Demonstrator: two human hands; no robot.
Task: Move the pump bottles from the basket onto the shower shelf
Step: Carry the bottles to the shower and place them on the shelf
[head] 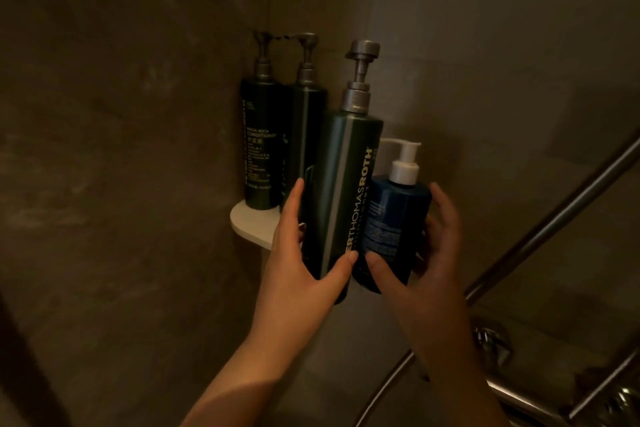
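My left hand (304, 253) grips a tall dark green pump bottle (343, 184) with a silver pump, held upright in front of the white corner shelf (252, 224). In my right hand (429, 253) is a shorter blue pump bottle (394, 218) with a white pump, pressed against the green one's right side. Two more tall dark green pump bottles stand on the shelf in the corner: a conditioner bottle (258, 149) at the left and another bottle (304, 128) beside it. The right part of the shelf is hidden behind the held bottles. No basket is in view.
Dark tiled walls meet at the corner behind the shelf. A slanted metal bar (554, 222) runs up to the right. Chrome shower fittings (495, 347) and a hose (384, 381) sit at the lower right.
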